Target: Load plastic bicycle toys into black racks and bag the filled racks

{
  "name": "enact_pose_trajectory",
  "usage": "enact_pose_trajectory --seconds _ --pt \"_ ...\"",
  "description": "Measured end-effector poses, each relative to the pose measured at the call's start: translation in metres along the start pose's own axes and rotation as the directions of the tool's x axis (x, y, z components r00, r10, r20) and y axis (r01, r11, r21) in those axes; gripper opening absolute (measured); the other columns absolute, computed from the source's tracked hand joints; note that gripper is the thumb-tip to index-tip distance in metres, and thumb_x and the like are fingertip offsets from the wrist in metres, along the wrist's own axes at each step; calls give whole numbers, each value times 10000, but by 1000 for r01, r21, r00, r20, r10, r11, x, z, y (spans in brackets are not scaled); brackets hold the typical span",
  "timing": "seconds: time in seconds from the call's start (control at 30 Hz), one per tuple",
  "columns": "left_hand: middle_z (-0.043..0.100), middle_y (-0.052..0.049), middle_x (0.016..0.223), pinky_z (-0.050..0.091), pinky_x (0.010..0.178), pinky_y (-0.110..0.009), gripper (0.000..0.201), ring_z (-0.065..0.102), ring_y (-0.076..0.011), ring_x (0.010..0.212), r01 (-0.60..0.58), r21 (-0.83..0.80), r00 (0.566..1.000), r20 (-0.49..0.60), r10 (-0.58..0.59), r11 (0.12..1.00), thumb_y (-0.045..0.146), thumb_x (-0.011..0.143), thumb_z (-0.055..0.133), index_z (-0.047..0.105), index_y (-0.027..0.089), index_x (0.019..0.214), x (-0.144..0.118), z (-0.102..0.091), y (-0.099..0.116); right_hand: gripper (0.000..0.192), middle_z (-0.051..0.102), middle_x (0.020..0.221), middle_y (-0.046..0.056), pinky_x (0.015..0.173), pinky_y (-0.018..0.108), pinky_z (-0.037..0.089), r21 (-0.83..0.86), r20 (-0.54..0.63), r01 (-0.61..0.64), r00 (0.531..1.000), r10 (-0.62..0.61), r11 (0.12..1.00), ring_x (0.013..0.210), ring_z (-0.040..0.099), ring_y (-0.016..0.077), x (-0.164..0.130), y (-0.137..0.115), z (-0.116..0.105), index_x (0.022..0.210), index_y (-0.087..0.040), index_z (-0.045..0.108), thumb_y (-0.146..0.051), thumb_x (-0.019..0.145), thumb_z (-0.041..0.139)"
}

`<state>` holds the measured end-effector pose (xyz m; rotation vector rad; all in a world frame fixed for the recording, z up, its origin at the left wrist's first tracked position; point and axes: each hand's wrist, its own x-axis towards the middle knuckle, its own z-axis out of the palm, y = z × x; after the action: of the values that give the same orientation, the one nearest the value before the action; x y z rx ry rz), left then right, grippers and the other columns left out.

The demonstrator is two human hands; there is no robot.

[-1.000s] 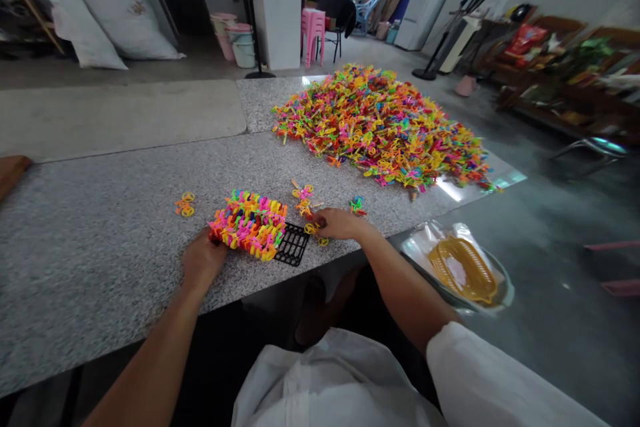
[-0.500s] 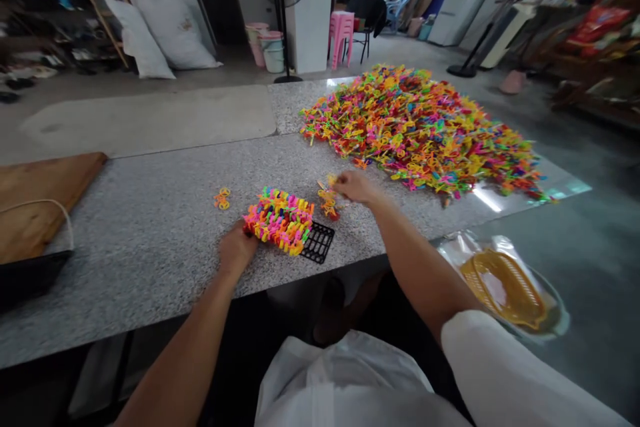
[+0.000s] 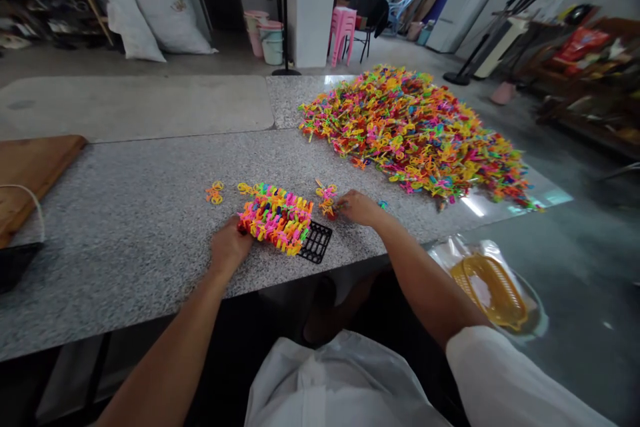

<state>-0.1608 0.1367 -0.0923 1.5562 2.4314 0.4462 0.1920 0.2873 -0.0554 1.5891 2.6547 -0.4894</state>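
Note:
My left hand is closed on the left end of a black plastic grid rack. Rows of small bright plastic pieces stand packed on that rack, and only its right end shows bare. To the right, my right hand is closed, its fingertips at a little cluster of loose plastic pieces; what they pinch is too small to make out. Left of the rack lie a few orange and yellow pieces. A yellow piece shows at the rack's far left corner.
A large heap of the same coloured pieces covers the table's far right. A wooden board lies at the left on the speckled stone table. Below the right edge is a yellow basket. A standing fan is beyond.
My right hand has come down and slightly nearer to me, beside the loose cluster. A pink piece now shows in that cluster. My left hand keeps its hold on the rack; the view has shifted slightly.

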Motion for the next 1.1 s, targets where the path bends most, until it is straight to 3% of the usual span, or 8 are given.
enact_pose_trajectory --seconds 0.07,0.17,0.27,0.43,0.7,0.83,0.93,1.1 --pt "821 -94 1078 489 758 -327 292 772 -305 1027 -7 9 1000 2 7 1000 427 954 590 738 230 1110 0 -1 0 270 776 1277 117 1005 252 493 -43 -31 19 999 -21 999 1213 714 222 -9 3 7 1262 -217 834 -269 1061 661" --pt "823 -92 1085 489 755 -322 289 773 -306 1037 -7 12 1000 4 7 1000 422 955 591 739 233 1116 0 -2 0 231 777 1216 122 950 267 497 -32 -77 -3 997 1 999 1112 730 221 -17 3 14 1168 -200 841 -298 1062 661" --pt "825 -93 1069 490 753 -328 291 774 -316 1029 6 15 1000 9 -6 1000 417 948 598 743 233 1122 1 -2 0 166 795 1033 75 837 256 481 160 -89 -60 993 75 985 950 724 192 -23 0 20 1079 -182 811 -279 1016 693" --pt "825 -115 1087 508 772 -345 324 773 -334 1036 1 2 1000 -2 -1 1000 430 940 606 751 229 1149 1 -2 0 173 712 807 -4 686 263 412 532 -158 -90 966 203 842 731 608 161 -28 -15 32 943 -182 716 -344 947 655" --pt "821 -133 1133 525 804 -356 338 771 -341 1075 -5 -6 1000 -11 4 1000 427 966 583 748 223 1179 -1 -2 1 186 620 740 -22 650 277 388 693 -276 -18 917 288 721 687 527 155 -28 -38 34 816 -229 571 -404 861 617" --pt "819 -126 1160 527 831 -352 331 765 -331 1096 -10 -14 1000 -3 10 1000 423 957 601 745 220 1175 -2 -3 3 349 510 599 -51 578 280 389 808 -183 -12 945 271 589 565 480 147 -29 -46 37 755 -259 508 -557 900 617" --pt "819 -128 1140 525 824 -355 330 766 -331 1078 2 -12 1000 -5 -2 1000 421 959 595 748 222 1173 -2 -4 4 366 457 525 -62 517 275 407 870 -114 -40 953 280 491 479 446 145 -30 -55 41 750 -275 472 -573 928 588" --pt "816 -148 1140 528 819 -375 349 766 -357 1078 25 6 1000 0 -25 1000 424 962 591 750 215 1192 -2 -4 4 222 547 547 -50 520 246 460 807 -24 -126 969 245 577 492 536 150 -28 -67 43 804 -247 582 -405 958 606"
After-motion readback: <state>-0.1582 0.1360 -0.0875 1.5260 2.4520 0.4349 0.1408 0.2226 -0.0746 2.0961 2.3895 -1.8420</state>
